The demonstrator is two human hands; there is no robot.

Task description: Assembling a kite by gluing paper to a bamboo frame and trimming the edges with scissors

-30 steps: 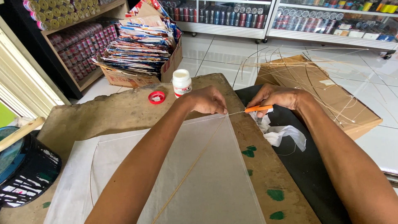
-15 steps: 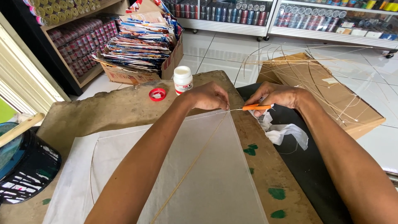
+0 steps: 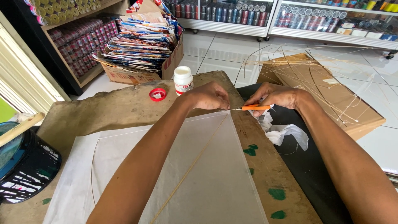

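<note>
Both hands barely moved: my left hand (image 3: 209,96) pinned the paper sheet (image 3: 199,166) at the board's (image 3: 124,110) far edge, right hand (image 3: 271,95) gripped the orange-handled cutter (image 3: 253,107), cut unfinished.

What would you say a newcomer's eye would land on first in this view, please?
Probably the two hands meeting at the far corner of the pale paper sheet on the worn brown board: the left hand presses the corner while the right hand holds an orange-handled cutter to it. Just beyond stand a white bottle and its red cap.
</note>
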